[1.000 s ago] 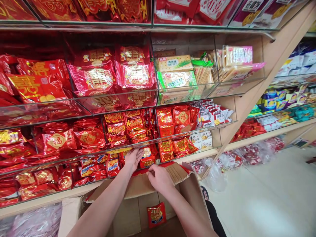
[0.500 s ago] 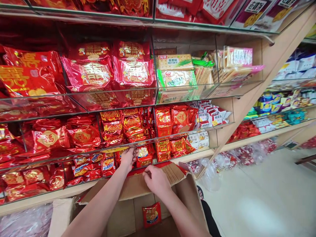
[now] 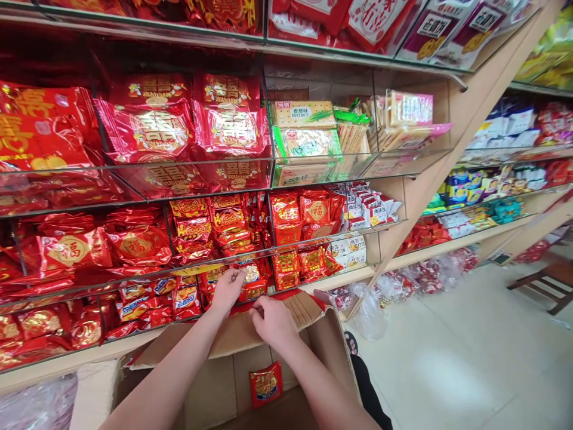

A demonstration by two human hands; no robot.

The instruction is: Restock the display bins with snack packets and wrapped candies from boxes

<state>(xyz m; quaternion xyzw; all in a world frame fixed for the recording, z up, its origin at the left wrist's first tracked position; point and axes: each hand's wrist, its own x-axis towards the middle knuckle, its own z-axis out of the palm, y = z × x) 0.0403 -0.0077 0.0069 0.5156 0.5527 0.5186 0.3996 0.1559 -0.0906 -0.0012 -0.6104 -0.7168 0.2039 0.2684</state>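
My left hand (image 3: 228,291) is at the front of the low shelf, its fingertips pinched together beside a red packet with a blue-and-gold label (image 3: 254,280). What the fingertips hold, if anything, is too small to make out. To its right my right hand (image 3: 273,321) hovers over the flap of an open cardboard box (image 3: 237,337), fingers curled in; their grip is hidden. Inside the box one red packet (image 3: 265,385) lies near the back wall, below and between my forearms.
Shelves with clear fronts (image 3: 201,161) hold red packets and pale crackers (image 3: 307,143). Plastic bags (image 3: 371,313) lie under the right shelves. A brown wooden stool (image 3: 544,283) stands on the floor (image 3: 439,358) at the right. Bagged goods (image 3: 38,403) sit at the lower left.
The view has shifted slightly to the right, so shelves, box and hands appear further left. My left hand's fingertips have moved a little relative to the shelf packets. The packet in the box stays put.
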